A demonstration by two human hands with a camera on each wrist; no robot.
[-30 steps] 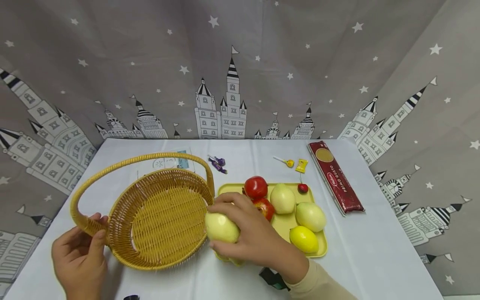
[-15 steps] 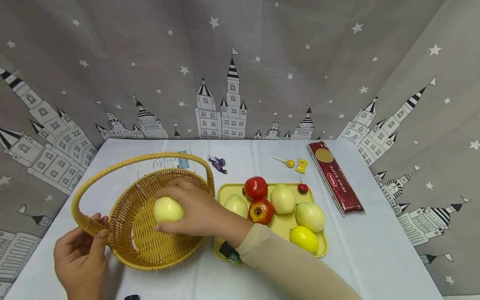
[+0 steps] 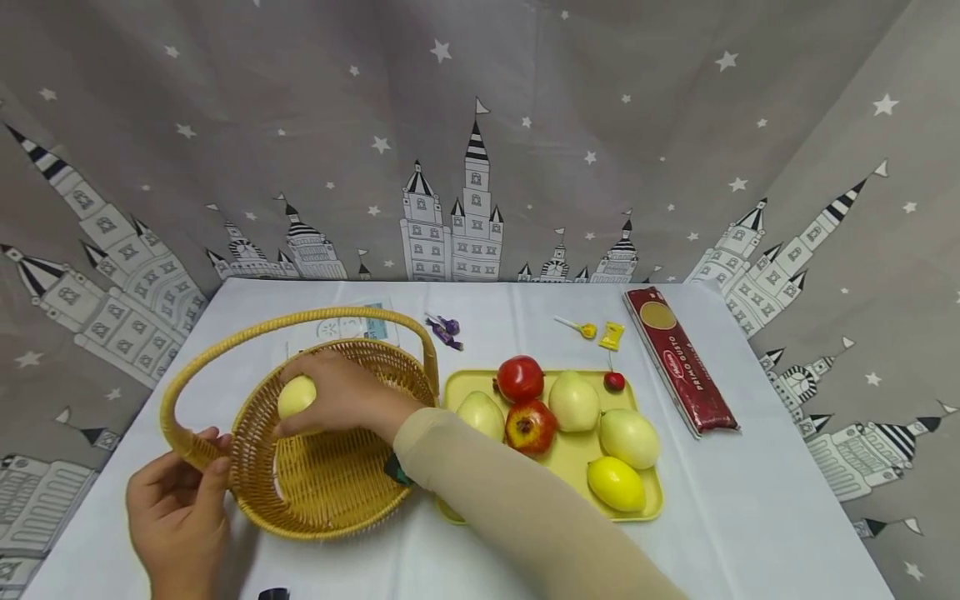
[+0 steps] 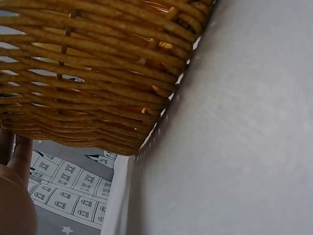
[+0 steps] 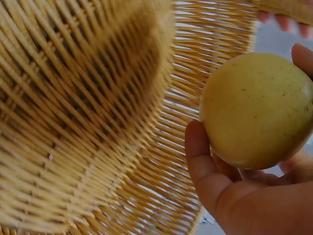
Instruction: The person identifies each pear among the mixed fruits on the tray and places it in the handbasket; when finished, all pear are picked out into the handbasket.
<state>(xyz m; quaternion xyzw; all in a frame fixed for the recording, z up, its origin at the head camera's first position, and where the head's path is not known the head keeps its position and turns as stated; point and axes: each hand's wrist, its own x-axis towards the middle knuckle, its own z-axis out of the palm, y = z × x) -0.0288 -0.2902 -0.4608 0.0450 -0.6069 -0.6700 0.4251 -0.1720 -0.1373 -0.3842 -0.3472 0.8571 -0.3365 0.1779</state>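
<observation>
My right hand (image 3: 341, 396) grips a round, pale yellow pear (image 3: 296, 397) inside the wicker basket (image 3: 337, 492), toward its left wall. In the right wrist view, fingers and thumb curve round the speckled pear (image 5: 257, 110), with the woven floor and wall behind it. At the basket's left side, my left hand (image 3: 180, 512) pinches the foot of the arched handle (image 3: 176, 421) between thumb and fingers. The left wrist view looks along the basket's outer weave (image 4: 93, 83), where the fingers (image 4: 20, 156) show at the edge.
A yellow tray (image 3: 573, 471) right of the basket bears pears, two pomegranates (image 3: 531, 427), a lemon (image 3: 616, 484) and a cherry (image 3: 614, 382). Farther back lie purple wrapped candies (image 3: 444, 332), a lollipop (image 3: 587, 330), a yellow sweet (image 3: 611, 336) and a red pasta packet (image 3: 680, 360).
My right hand has carried the pear leftward from over the tray's left edge into the basket. My left hand has stayed at the handle's foot. The head view has shifted slightly.
</observation>
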